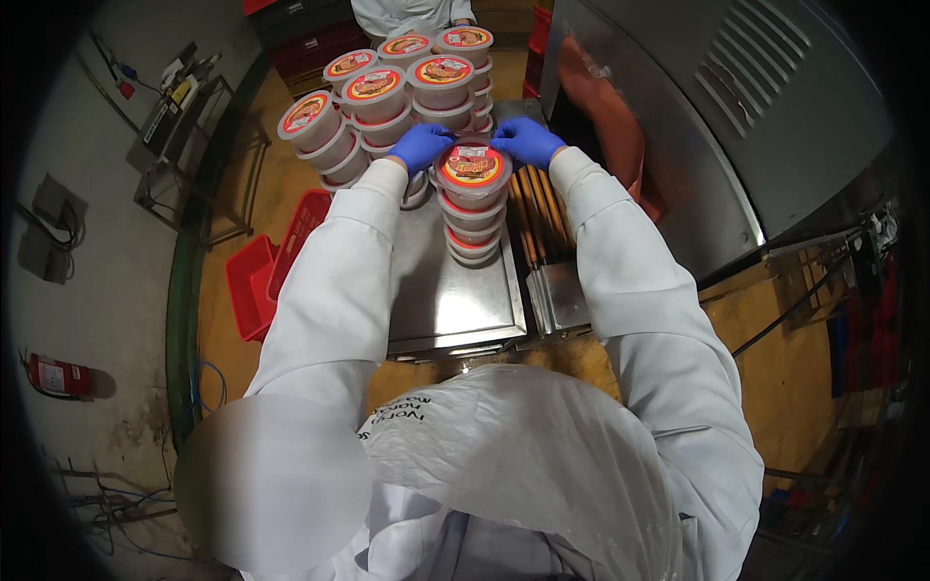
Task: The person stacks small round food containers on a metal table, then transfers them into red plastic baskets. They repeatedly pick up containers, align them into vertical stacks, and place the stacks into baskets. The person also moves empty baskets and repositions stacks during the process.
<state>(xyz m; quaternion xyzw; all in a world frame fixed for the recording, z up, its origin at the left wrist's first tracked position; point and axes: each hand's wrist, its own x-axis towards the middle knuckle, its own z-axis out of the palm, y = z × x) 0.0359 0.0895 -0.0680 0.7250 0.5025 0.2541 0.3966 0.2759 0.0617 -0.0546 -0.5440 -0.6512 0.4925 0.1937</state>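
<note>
A stack of several round tubs (474, 174) with clear lids and red-and-yellow labels stands on a steel tabletop (450, 305). Just behind its top, at the left, my left hand (418, 145) in a blue glove has its fingers closed. My right hand (526, 142), also blue-gloved, is closed at the right side behind that top tub. What the fingertips grip is small and partly hidden, so I cannot make it out. Beyond my hands, more stacked tubs (371, 85) crowd the back left of the table.
Red crates (250, 290) stand at the left. Orange-brown rollers (541, 213) lie right of the stack, beside a large steel machine (688, 107). A co-worker in white (402, 15) is at the back. A metal stand (189, 160) is by the wall.
</note>
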